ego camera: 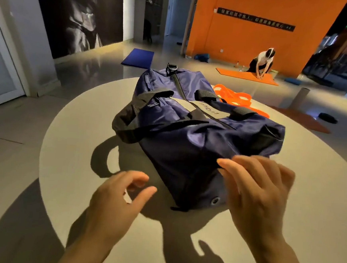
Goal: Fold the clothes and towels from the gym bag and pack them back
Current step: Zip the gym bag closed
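Note:
A navy gym bag (191, 137) with black handles lies zipped shut along the round white table (68, 135). My right hand (257, 192) hovers over the bag's near end, fingers spread and relaxed, its fingertips touching or just above the fabric. My left hand (117, 197) floats above the table to the left of that end, fingers loosely curved and holding nothing. No clothes or towels show outside the bag.
Orange straps (233, 97) lie on the table behind the bag at the right. Beyond the table a blue mat (138, 58) and an orange mat (247, 77) lie on the floor, where a person (262, 61) kneels.

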A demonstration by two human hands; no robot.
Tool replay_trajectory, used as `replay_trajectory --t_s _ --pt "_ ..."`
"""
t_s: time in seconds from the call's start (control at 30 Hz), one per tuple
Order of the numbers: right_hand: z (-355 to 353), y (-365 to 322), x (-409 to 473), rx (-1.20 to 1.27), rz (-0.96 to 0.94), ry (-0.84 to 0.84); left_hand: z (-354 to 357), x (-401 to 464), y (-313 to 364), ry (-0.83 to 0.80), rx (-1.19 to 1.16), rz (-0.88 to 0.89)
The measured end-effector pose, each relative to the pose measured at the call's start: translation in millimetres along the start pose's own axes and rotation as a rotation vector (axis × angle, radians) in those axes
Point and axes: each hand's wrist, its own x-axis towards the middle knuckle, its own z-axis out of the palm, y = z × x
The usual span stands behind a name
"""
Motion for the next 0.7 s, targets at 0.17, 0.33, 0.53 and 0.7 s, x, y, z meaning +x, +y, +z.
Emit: replay_trajectory --t_s 0.17,0.33,0.53,0.7 --pt "-35 22 -54 -0.121 0.107 -0.075 3 29 18 0.115 0.080 0.381" --pt "-60 37 -68 -0.164 0.210 -0.170 41 37 46 -0.022 0.308 0.590" --pt "-75 9 -45 0.024 0.198 -0.055 63 2 50 -0.078 0.386 0.649" --pt "-82 -25 -55 0.117 0.226 -0.081 42 -35 36 -0.121 0.275 0.601"
